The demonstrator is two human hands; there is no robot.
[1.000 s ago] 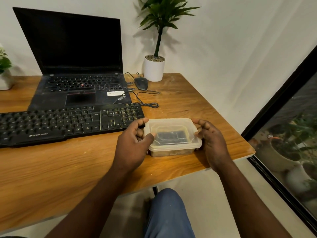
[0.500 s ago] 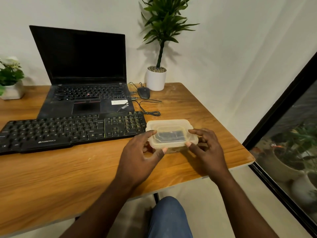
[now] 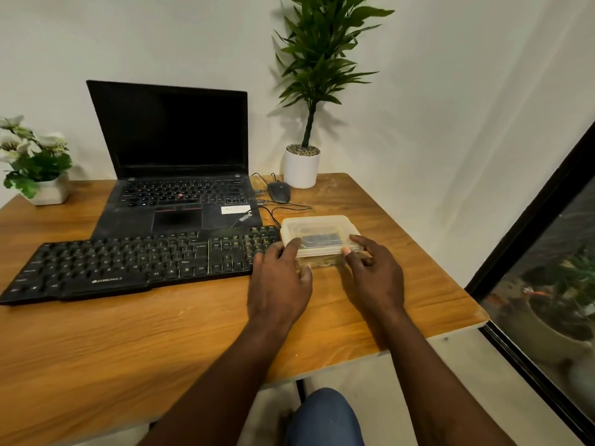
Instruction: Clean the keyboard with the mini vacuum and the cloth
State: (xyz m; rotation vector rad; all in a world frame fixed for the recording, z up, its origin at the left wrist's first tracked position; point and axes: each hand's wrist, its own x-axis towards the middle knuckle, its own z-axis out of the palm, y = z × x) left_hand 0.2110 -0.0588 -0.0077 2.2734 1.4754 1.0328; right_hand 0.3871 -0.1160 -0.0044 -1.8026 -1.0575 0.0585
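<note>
The black keyboard (image 3: 138,262) lies flat on the wooden table (image 3: 128,342), its long axis running left to right, the right end set a little farther from the person; its logo edge faces the person and its number pad end sits just beside a translucent lidded container (image 3: 318,226); something dark shows through the lid, too blurred to identify; the left hand (image 3: 280,284) pinches the container's near left corner, the right hand (image 3: 375,280) pinches its near right edge; behind the keyboard stand an open laptop (image 3: 180,201), a mouse (image 3: 279,192) and a potted plant (image 3: 301,169).
</note>
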